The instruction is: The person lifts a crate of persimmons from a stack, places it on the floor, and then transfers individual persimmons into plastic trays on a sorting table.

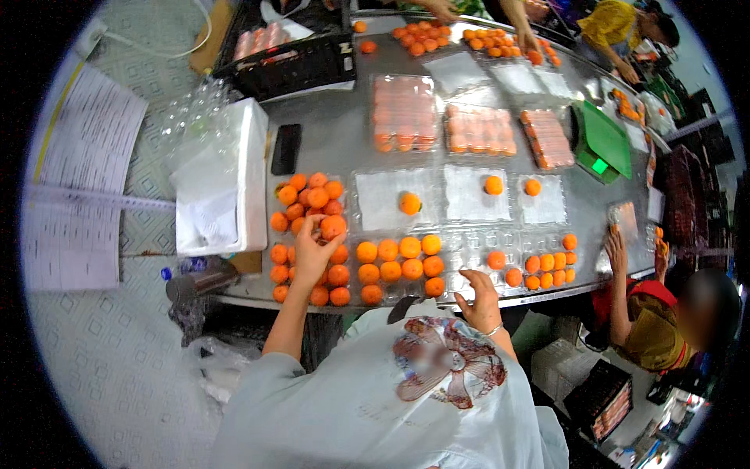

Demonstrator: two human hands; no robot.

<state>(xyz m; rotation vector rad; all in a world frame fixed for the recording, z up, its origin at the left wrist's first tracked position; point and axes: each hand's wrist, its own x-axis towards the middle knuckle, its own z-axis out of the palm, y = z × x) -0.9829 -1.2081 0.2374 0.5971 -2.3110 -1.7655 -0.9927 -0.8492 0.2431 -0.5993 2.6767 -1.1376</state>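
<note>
My left hand (pixel 314 252) grips a mandarin orange (pixel 333 227) between thumb and fingers, just above the heap of mandarins (pixel 296 202) at the left. Below it, rows of darker mandarins (pixel 338 274) fill the front left of the table. My right hand (pixel 481 300) hovers near the front edge with its fingers apart and nothing in them. To its left, a clear plastic tray holds rows of mandarins (pixel 389 250). Right of it, a partly filled clear tray (pixel 469 243) carries two mandarins. Lined lids (pixel 375 199) behind the trays each bear one mandarin.
Closed packs of mandarins (pixel 404 111) stand behind the lids. A green scale (pixel 603 140) is at right, a phone (pixel 286 149) and white foam box (pixel 252 182) at left. A black crate (pixel 293 67) stands at the back. Other people's hands (pixel 616 252) work around the table.
</note>
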